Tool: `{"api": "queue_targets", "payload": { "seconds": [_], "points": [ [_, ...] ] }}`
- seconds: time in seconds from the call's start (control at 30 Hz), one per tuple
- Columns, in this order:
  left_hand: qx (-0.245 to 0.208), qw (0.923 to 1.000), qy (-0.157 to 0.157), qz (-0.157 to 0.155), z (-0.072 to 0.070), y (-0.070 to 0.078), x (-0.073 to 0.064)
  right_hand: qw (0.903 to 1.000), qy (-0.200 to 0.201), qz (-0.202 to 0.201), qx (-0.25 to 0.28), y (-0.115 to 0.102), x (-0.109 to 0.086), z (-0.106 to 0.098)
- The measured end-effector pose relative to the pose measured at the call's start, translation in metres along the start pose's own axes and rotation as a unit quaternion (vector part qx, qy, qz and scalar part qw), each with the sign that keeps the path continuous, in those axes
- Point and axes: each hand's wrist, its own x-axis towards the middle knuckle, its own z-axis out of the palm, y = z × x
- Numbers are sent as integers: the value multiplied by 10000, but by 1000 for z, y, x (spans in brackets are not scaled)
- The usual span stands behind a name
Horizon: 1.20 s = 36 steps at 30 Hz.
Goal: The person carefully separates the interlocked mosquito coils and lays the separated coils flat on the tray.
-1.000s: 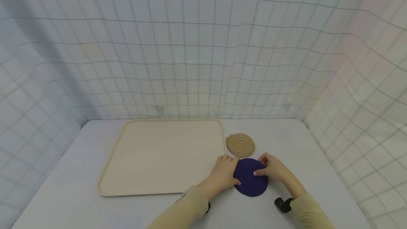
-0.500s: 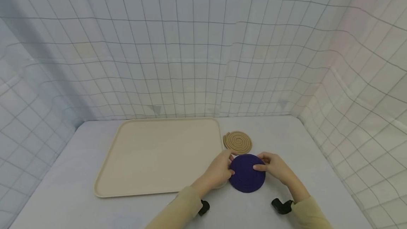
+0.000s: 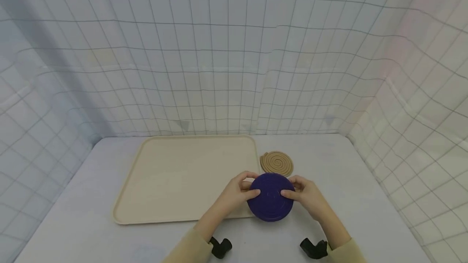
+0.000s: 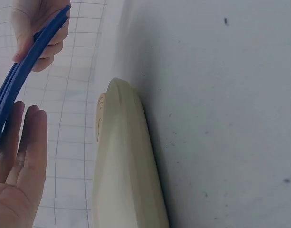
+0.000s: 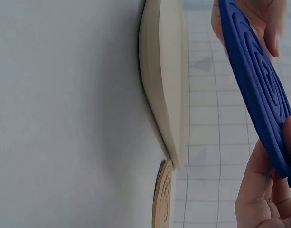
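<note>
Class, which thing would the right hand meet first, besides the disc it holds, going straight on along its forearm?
Probably the tan coil; but the right hand, holding the blue disc, looks raised and might pass above it.

Free room right of the right hand (image 3: 308, 198); raised tray rim (image 3: 164, 221) left

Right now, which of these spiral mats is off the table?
The blue mat, held up between the left hand and right hand; the tan mat lies on the table.
</note>
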Motion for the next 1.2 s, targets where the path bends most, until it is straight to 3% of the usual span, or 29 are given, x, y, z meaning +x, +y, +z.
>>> {"api": "queue_targets", "payload": {
  "seconds": [0.1,0.27,0.4,0.57,0.77,0.9,1.1,1.2],
  "points": [
    [-246,9996,-49,-96,-1,-3,-7,9997,-18,8,252,0,-2,9],
    [-110,9994,297,-134,0,-7,-15,9993,89,107,354,-1,-3,24],
    [158,9988,457,-81,-2,-6,-19,9979,615,-37,-180,-5,-4,32],
    [732,9950,669,-57,-1,-4,-25,9869,1181,-336,-1046,-13,-12,40],
    [881,9917,936,0,-1,-4,-29,9855,881,-614,-1312,-18,-19,47],
    [908,9924,828,-16,-6,-4,-31,9830,681,-783,-1517,-21,-21,52],
    [1074,9920,667,60,-7,-2,-32,9751,899,-698,-1903,-25,-23,59],
    [1009,9926,668,66,-7,-1,-33,9764,966,-582,-1842,-26,-23,60]
  ]
}}
